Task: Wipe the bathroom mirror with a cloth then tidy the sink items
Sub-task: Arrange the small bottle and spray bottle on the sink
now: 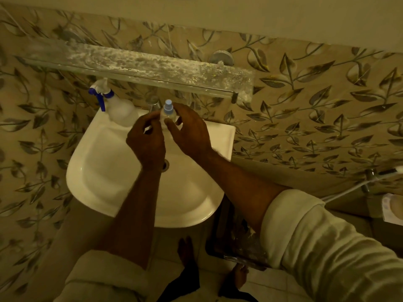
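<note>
A small clear bottle with a pale blue pump cap stands upright on the back ledge of the white sink, in front of the tap. My right hand wraps it from the right, thumb and fingers on its body. From the left, my left hand brings its fingertips up to the bottle; whether they grip it I cannot tell. A white spray bottle with a blue trigger stands on the ledge's left corner. No cloth or mirror is in view.
A stained glass shelf runs along the leaf-patterned tiled wall above the sink. A chrome wall fitting sits behind it. Right of the sink are a hose and a white object. A dark bin stands below, near my bare feet.
</note>
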